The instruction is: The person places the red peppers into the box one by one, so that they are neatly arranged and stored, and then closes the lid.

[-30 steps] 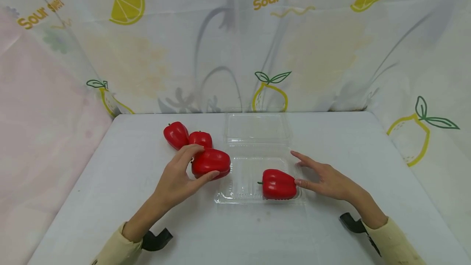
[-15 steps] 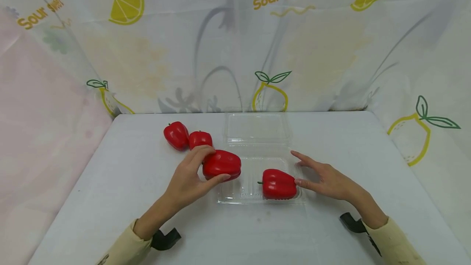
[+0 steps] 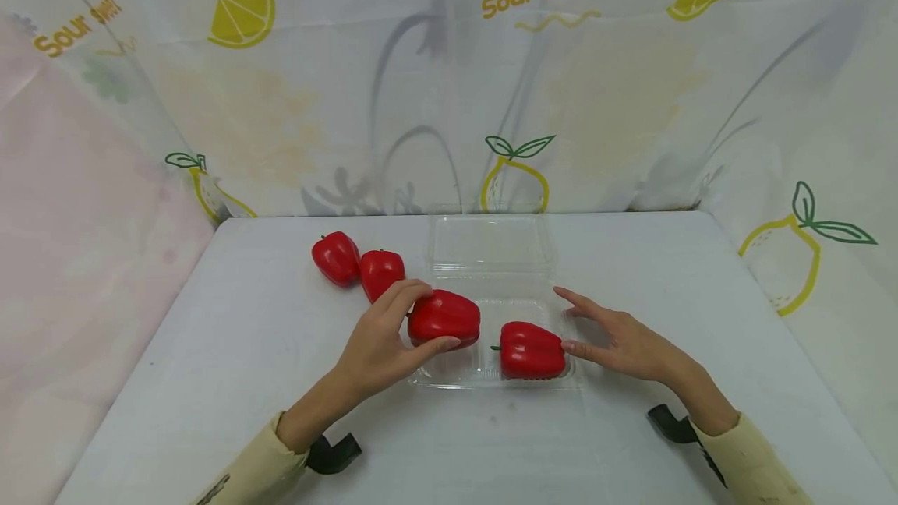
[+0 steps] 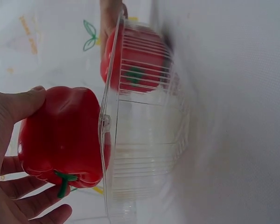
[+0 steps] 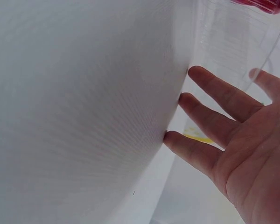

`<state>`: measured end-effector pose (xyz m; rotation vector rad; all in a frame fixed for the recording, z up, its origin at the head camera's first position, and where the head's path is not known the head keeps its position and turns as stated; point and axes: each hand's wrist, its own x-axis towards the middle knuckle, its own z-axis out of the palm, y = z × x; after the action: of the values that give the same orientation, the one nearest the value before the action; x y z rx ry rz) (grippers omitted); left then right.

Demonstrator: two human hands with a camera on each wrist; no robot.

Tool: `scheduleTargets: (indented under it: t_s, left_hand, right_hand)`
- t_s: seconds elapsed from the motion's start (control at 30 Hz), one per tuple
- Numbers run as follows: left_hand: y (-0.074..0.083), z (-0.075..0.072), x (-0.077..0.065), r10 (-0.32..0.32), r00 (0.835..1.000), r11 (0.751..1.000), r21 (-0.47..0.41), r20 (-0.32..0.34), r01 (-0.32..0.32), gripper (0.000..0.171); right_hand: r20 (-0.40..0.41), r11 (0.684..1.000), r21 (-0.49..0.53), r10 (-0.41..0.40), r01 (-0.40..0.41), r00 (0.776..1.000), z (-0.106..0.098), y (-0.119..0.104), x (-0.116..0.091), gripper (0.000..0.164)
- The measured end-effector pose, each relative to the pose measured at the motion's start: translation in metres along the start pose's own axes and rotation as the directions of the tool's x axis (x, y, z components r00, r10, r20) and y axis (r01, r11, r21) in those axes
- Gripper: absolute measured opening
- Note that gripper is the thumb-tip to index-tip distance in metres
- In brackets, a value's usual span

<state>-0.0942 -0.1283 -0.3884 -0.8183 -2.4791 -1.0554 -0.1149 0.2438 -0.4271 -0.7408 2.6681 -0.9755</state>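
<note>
My left hand [image 3: 379, 345] grips a red bell pepper [image 3: 444, 319], thumb on the near side and fingers on the far side. That pepper is over the left part of a clear plastic clamshell box [image 3: 491, 386]; in the left wrist view its green stem shows and it is level with the rim. Another red bell pepper [image 3: 533, 351] lies in the right part of the box, stem pointing left. My right hand [image 3: 627, 345] is at the box's right side, fingers extended. In the right wrist view several fingertips [image 5: 196, 73] touch the table.
Two more red bell peppers, one further left [image 3: 335, 258] and one nearer the box [image 3: 381, 273], lie on the white table [image 3: 231, 318]. The box's clear lid [image 3: 491, 244] lies opened toward the back. A printed cloth [image 3: 449, 84] hangs behind the table.
My left hand has carried its bell pepper rightward and slightly nearer, from the box's left edge to over its left part. My right hand has stayed in place.
</note>
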Motion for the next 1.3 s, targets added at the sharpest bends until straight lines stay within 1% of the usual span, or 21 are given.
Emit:
scheduleTargets:
  t_s: [0.17, 0.4, 0.6, 0.87, 1.3]
  left_hand:
    - [0.001, 0.005, 0.002, 0.009, 1.0, 1.0, 0.016, 0.021, -0.009, 0.065]
    - [0.002, 0.011, 0.001, 0.006, 0.999, 0.996, 0.088, 0.053, -0.011, 0.067]
    - [0.003, 0.018, -0.001, 0.012, 0.997, 0.992, 0.123, 0.075, -0.021, 0.067]
    - [0.003, 0.024, -0.004, 0.004, 0.997, 0.989, 0.148, 0.081, -0.016, 0.069]
    - [0.009, 0.03, -0.011, -0.031, 0.997, 0.979, 0.206, 0.071, 0.016, 0.07]
  right_hand:
    - [0.001, 1.0, -0.004, 0.003, -0.003, 1.0, 0.0, 0.0, 0.0, 0.079]
    - [0.008, 1.0, -0.004, 0.014, -0.014, 1.0, 0.0, -0.001, 0.001, 0.079]
    - [0.008, 1.0, -0.001, 0.021, -0.021, 1.0, 0.0, 0.0, 0.001, 0.08]
    - [0.009, 1.0, 0.0, 0.02, -0.02, 1.0, 0.0, 0.0, 0.001, 0.079]
    - [0.01, 1.0, 0.006, 0.009, -0.009, 1.0, 0.0, 0.001, 0.001, 0.079]
